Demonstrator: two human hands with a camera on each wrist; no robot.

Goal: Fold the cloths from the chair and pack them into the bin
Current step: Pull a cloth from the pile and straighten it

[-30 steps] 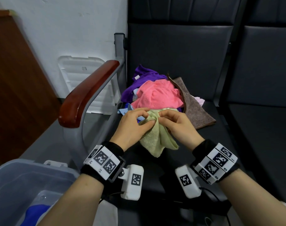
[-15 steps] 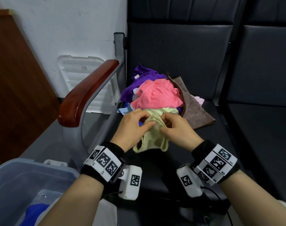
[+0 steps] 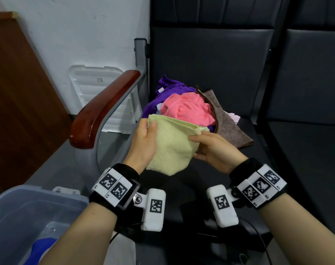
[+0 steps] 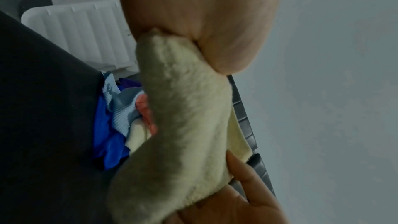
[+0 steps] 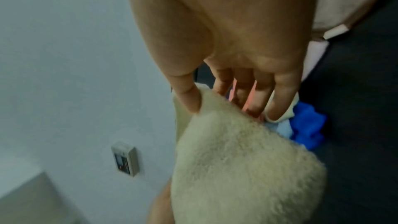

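I hold a pale yellow-green cloth [image 3: 170, 144] up above the dark chair seat [image 3: 289, 150]. My left hand [image 3: 145, 138] pinches its upper left corner, thumb on top. My right hand [image 3: 210, 148] pinches the upper right edge between thumb and fingers. The same cloth [image 4: 185, 134] fills the left wrist view, and the right wrist view shows this cloth [image 5: 241, 164] under my thumb. Behind it on the seat lies a pile: a pink cloth [image 3: 187, 108], a purple cloth [image 3: 166, 90] and a brown cloth [image 3: 228, 123]. The clear plastic bin [image 3: 29, 213] stands at lower left.
A red-brown wooden armrest [image 3: 103, 109] on a grey frame runs between the bin and the seat. A white bin lid [image 3: 97, 88] leans on the wall behind it. Something blue [image 3: 42, 247] lies inside the bin. A second dark seat is to the right.
My hands have pulled apart and lifted, so the bunched yellow-green cloth is now spread between them in front of the pile.
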